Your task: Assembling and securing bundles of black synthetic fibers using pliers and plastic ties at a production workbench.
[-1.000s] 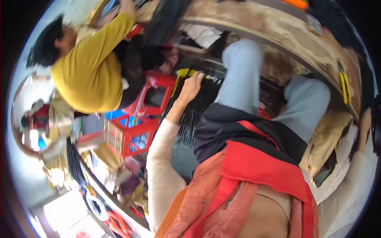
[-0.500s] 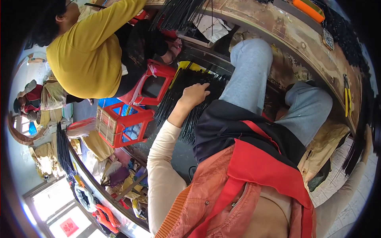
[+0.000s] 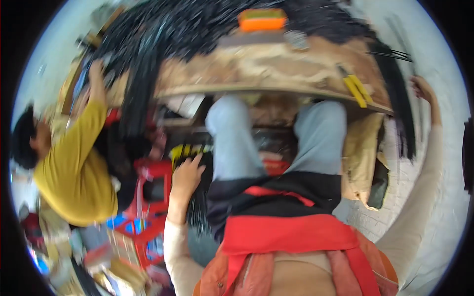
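Note:
My left hand [image 3: 187, 178] hangs with fingers loosely apart over a pile of thin black strips [image 3: 200, 212] beside my left knee. At the far right my raised right hand [image 3: 425, 92] has its fingers closed round a few thin dark strips [image 3: 420, 121], smeared by motion. Just left of it, a long bundle of black strips [image 3: 396, 93] hangs over the bench's right end. Yellow-handled pliers [image 3: 356, 88] lie on the wooden bench [image 3: 207, 76] near that bundle.
More black strips [image 3: 197, 29] cover the back of the bench, near an orange box [image 3: 262, 20]. Another bundle [image 3: 140, 84] hangs off its front edge. A person in a yellow top [image 3: 74, 172] sits at the left, by red stools [image 3: 153, 180]. My knees are under the bench.
The view has swung round toward the bench. My right hand has come up beside the hanging bundle and now holds thin strips. My left hand stays over the pile.

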Motion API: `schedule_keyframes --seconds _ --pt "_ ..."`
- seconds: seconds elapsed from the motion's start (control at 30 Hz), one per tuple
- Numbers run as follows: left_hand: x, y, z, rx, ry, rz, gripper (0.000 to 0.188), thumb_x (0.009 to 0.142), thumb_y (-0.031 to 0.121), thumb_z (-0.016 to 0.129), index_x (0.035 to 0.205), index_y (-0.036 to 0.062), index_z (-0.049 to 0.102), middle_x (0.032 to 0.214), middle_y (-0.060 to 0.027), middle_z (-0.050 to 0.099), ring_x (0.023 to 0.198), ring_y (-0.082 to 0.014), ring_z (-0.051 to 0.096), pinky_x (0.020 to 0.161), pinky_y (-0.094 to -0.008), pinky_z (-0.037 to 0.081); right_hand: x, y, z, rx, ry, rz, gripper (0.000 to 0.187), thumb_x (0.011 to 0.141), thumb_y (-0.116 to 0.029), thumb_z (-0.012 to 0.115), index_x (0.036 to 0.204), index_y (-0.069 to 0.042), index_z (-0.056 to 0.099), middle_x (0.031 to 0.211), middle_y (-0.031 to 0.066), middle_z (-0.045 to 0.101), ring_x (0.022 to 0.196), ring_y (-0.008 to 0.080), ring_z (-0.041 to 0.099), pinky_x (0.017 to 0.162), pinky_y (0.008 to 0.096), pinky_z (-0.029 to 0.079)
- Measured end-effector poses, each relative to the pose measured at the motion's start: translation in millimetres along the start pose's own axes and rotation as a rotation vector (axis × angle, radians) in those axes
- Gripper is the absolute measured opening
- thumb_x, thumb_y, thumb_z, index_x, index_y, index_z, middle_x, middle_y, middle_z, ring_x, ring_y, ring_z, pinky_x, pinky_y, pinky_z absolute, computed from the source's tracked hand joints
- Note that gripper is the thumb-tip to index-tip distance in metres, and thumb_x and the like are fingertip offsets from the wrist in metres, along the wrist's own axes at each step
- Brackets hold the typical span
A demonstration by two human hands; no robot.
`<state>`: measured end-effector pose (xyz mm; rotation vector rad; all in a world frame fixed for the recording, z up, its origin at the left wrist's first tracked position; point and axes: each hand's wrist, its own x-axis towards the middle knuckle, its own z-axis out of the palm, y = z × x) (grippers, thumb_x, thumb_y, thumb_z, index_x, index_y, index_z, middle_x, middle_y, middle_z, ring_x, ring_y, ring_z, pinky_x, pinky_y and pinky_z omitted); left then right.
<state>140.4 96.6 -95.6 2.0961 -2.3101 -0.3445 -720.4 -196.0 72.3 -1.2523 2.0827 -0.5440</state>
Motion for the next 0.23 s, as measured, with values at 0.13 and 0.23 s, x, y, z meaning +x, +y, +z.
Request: schedule_keyframes --seconds 0.13,0.23 --pt "21 46 -50 -0.075 0.022 0.144 0.043 0.086 0.022 0.064 0.126 0.0117 0.055 0.094 -0.0194 0.063 0.089 -0.0377 0.062 0.075 -0.0468 0.051 -72 -68 12 0.143 0.112 -0.232 0.027 0.089 -0.036 0.063 0.072 -0.019 0.052 0.058 -0.0098 0.035 0.046 0.0036 0.03 0.042 0.0215 0.023" --pt "53 60 -65 -0.038 -0.079 0.248 0.056 0.081 0.024 0.07 0.133 0.0139 0.052 0.106 -0.0206 0.063 0.097 -0.0386 0.062 0.081 -0.0474 0.051 -79 -120 39 0.475 0.065 -0.256 0.027 0.086 -0.034 0.07 0.077 -0.016 0.052 0.06 -0.0073 0.038 0.048 0.0044 0.033 0.043 0.0216 0.025"
